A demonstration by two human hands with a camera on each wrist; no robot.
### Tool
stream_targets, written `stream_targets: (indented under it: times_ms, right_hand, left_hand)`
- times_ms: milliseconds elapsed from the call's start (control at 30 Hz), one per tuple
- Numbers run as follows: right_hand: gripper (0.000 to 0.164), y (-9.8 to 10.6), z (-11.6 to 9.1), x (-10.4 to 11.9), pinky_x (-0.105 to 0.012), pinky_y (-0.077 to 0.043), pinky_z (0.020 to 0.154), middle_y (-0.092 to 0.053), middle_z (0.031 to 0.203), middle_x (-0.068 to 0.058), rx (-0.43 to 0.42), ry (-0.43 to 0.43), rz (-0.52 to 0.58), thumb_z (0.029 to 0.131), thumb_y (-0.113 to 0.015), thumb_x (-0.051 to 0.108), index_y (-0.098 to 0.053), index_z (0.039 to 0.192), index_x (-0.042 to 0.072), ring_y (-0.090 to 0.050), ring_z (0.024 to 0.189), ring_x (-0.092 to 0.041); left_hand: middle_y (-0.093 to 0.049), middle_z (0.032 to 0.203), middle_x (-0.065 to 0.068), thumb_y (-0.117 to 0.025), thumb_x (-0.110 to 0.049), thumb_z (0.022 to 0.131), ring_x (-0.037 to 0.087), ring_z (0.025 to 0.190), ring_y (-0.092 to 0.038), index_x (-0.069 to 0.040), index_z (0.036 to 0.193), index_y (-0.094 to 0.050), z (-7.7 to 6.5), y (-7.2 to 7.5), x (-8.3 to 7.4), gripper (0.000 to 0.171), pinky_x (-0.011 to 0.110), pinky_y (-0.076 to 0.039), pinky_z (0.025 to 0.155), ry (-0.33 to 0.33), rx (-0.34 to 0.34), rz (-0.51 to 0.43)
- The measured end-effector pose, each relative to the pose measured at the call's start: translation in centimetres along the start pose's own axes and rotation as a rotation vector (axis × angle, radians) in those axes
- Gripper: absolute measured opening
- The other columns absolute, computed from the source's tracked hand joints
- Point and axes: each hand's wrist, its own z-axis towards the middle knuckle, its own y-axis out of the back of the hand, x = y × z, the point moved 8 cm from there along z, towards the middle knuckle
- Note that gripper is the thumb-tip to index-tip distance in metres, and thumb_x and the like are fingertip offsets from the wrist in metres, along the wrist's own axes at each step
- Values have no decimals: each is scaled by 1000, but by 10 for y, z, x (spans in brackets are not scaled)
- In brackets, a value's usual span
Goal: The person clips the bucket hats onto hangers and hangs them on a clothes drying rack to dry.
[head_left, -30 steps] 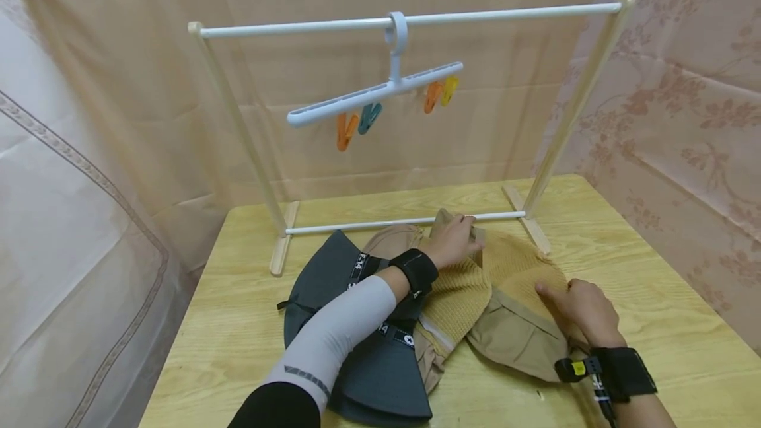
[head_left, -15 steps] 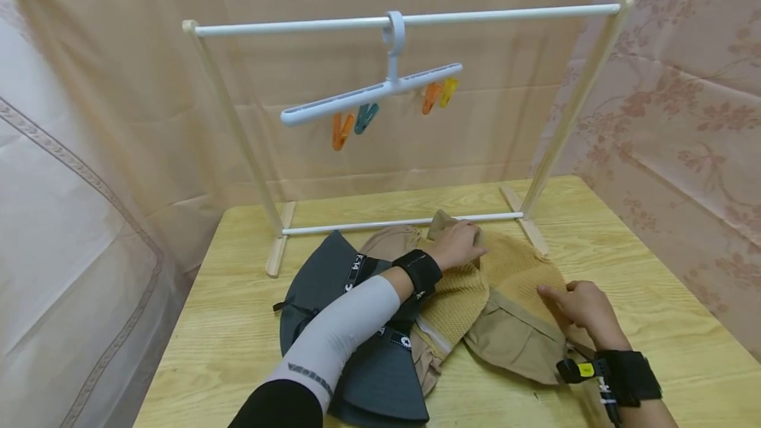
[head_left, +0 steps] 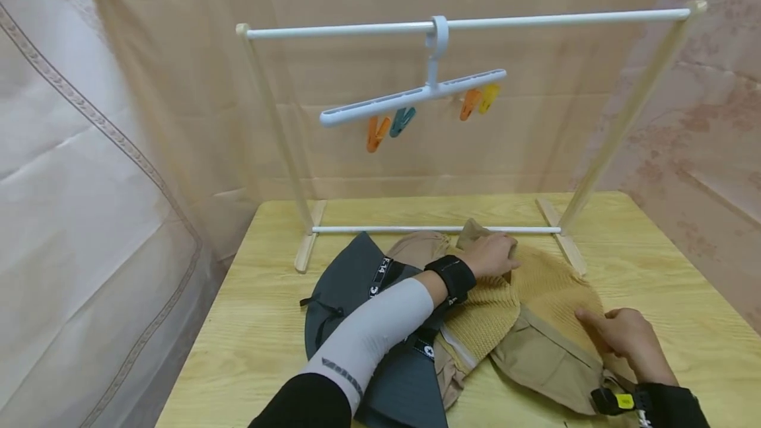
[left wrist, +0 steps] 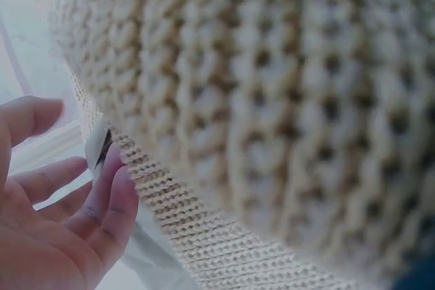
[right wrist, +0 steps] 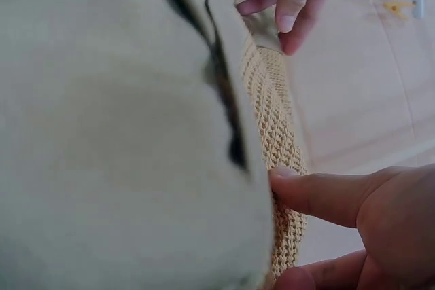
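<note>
A yellow knit piece with tan cloth panels (head_left: 543, 355) lies crumpled on the table. My left hand (head_left: 490, 255) rests over its upper middle beside a raised tan flap (head_left: 471, 230). In the left wrist view, the left fingers (left wrist: 112, 202) touch the knit edge, with the thumb standing apart. At the right side, my right hand (head_left: 631, 342) pinches the knit edge, thumb on top and fingers mostly hidden beneath. In the right wrist view the right thumb (right wrist: 292, 185) presses the ribbed knit. A dark grey fabric item (head_left: 345, 286) with black printed bands lies under my left forearm.
Behind the cloth stands a rack with a white top rail (head_left: 339, 31), a lower rail (head_left: 380, 230) and wooden feet (head_left: 306, 243). A pale blue hanger (head_left: 410, 96) hangs tilted from it, bearing orange, teal and yellow clips (head_left: 402, 122). Cloth drapes (head_left: 178, 84) surround the table.
The head view has shifted, so the rack and table appear farther right. Both hands stay at about the same places on the knit piece.
</note>
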Motion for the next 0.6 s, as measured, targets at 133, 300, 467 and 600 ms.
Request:
stream_targets:
  times_ms: [133, 300, 467, 600]
  right_hand:
    - [66, 1, 4, -2, -40, -48, 62, -62, 75, -27, -40, 19, -60, 93, -55, 54, -63, 87, -12, -60, 70, -39]
    - [82, -2, 9, 4, -55, -51, 77, -51, 117, -47, -98, 41, -137, 90, -63, 50, -52, 114, -28, -54, 102, -60]
    - [79, -4, 11, 8, -52, -51, 71, -56, 108, -45, -116, 36, -125, 87, -66, 48, -54, 109, -27, -60, 91, -55]
    - [76, -3, 10, 2, -46, -50, 65, -61, 96, -40, -105, 7, -104, 86, -68, 47, -57, 103, -25, -63, 78, -42]
  left_hand:
    - [-50, 143, -5, -55, -37, 99, 7, 116, -57, -20, 142, -49, 4, -6, 0, 47, 15, -47, 85, 25, 11, -12]
    - [-43, 143, 4, -55, -34, 99, 5, 81, -59, -18, 146, -43, 4, -12, 5, 51, 15, -43, 61, 48, 26, -57]
    - [-46, 135, 5, -59, -33, 98, 4, 67, -54, -19, 142, -48, 10, -15, 10, 48, 15, -41, 55, 80, -3, -50]
    - [-50, 131, 4, -59, -32, 98, 4, 79, -55, -19, 138, -53, 15, -21, 7, 43, 13, -42, 58, 75, -11, -61]
